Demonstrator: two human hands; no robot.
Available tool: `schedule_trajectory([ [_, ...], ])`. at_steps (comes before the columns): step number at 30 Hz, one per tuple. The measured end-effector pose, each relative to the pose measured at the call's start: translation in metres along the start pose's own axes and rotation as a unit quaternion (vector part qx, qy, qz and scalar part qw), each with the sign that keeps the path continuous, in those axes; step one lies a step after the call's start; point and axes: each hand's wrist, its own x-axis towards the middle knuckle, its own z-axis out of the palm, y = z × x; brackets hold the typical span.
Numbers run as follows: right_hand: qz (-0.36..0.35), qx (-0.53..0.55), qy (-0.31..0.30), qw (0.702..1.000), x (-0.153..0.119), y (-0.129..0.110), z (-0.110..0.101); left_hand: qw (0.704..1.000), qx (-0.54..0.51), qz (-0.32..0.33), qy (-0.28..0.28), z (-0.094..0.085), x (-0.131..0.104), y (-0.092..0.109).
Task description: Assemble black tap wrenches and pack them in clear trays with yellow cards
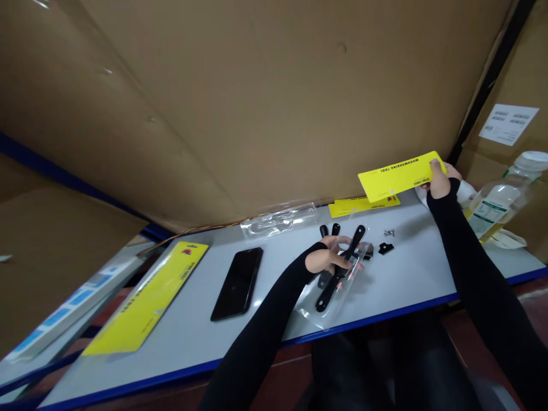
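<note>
I see the left hand [327,258] clasp the tool [329,290] and clear shell [314,312], best held level so neither slips, while at that hand's two o'clock the right hand [440,181] pinches the card [396,178] by one end, ideally unbent.

snug black sleeves [266,331]; dark trousers [353,371]

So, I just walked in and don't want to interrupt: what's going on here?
Someone is handling a tool and its packaging. The left hand grips a black two-handled tool along with a clear plastic shell. The right hand holds up a yellow card. A small black part and some screws lie loose on the table.
</note>
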Motion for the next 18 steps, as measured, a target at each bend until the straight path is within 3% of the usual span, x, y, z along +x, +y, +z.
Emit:
schedule_trajectory([
  [4, -0.036, -0.045, -0.010, 0.998, -0.011, -0.004, 0.006, 0.999, 0.028, 0.007, -0.031, -0.008, -0.011, 0.004],
  [12, -0.121, -0.097, -0.030, 0.987, -0.007, -0.007, -0.001, 0.997, 0.040, 0.009, -0.064, -0.015, -0.021, 0.007],
  [18, -0.154, -0.153, -0.063, 0.974, -0.010, -0.002, -0.002, 0.998, 0.049, 0.010, -0.049, -0.013, -0.021, 0.005],
])
